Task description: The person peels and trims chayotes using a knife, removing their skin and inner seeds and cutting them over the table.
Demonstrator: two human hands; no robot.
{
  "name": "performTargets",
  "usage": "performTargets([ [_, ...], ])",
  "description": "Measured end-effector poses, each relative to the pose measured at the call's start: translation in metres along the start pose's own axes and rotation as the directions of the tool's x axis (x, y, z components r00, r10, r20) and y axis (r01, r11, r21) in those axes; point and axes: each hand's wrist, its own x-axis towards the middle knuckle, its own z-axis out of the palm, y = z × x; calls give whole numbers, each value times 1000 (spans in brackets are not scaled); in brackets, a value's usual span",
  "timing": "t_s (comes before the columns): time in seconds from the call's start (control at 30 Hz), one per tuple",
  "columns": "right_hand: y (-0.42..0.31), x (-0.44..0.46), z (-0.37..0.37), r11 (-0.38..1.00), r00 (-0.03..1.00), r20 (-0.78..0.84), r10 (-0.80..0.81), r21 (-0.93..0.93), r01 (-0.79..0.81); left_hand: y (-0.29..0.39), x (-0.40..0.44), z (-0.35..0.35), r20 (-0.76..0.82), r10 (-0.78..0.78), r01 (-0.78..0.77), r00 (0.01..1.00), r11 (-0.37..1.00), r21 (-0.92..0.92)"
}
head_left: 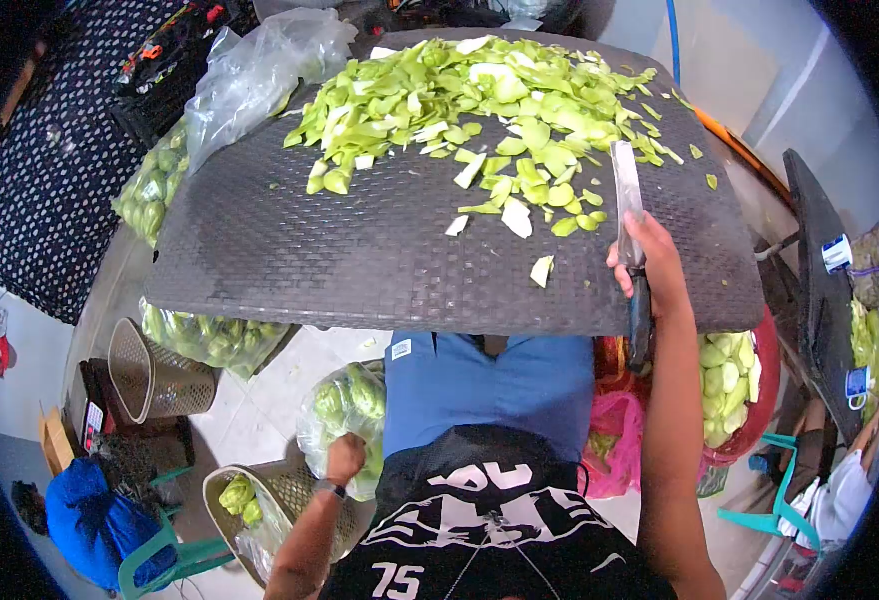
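Right hand (pixel 654 262) grips the knife (pixel 628 185), blade forward; left hand (pixel 346 458) over a bag (pixel 337 403), grasp unclear.

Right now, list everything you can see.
Table: one, dark, centre
Peelings: many, pale green, table's far half
Knife: one, silver-bladed, right of centre
Loose bag: one, clear, table's far left
Vegetable bags: three or more, green, left of centre
Baskets: two, beige, floor left
Vegetable tub: one, red, lower right
Small bag: one, pink, lower right
Chairs: two, green, either side
Cups: two, white-blue, far right
Other people: two, blue and white, either side
Left hand: one, at vegetable bag
Right hand: one, holding knife
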Motion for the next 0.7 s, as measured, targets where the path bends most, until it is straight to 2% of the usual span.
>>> performTargets([
  [0.03, 2, 0, 0, 1000, 1000, 4, -7, 3, 7, 15, 1, 13, -63, -67, 67, 996, 998, -7],
  [0.07, 3, 0, -1, 1000, 1000, 7, -17, 5, 17, 22, 2, 16, 38, -108, 108, 993, 994, 8],
  [0.17, 2, -2, -3, 999, 999, 12, -32, 0, 32, 28, -7, 22, 32, -256, 256, 966, 967, -10],
  [0.2, 3, -2, -3, 999, 999, 17, -33, 0, 33, -18, -17, 46, 183, -253, 254, 950, 967, 19],
  [0.3, 5, -2, -2, 999, 999, -12, -38, 8, 39, -18, -32, 35, 373, -395, 241, 840, 886, 395],
  [0.37, 6, -4, -1, 999, 999, -14, -45, 3, 45, -20, -37, 29, 443, -461, 220, 769, 842, 493],
  [0.47, 10, -2, -5, 999, 999, -18, -50, 5, 50, -18, -28, 32, 416, -506, 278, 756, 822, 497],
  [0.6, 3, -3, 0, 999, 998, -38, -51, -20, 50, -15, 13, 51, 243, -526, 403, 815, 816, 414],
  [0.7, 6, -1, -2, 999, 998, -46, -49, -9, 49, -14, 28, 56, 191, -553, 459, 811, 804, 377],
])
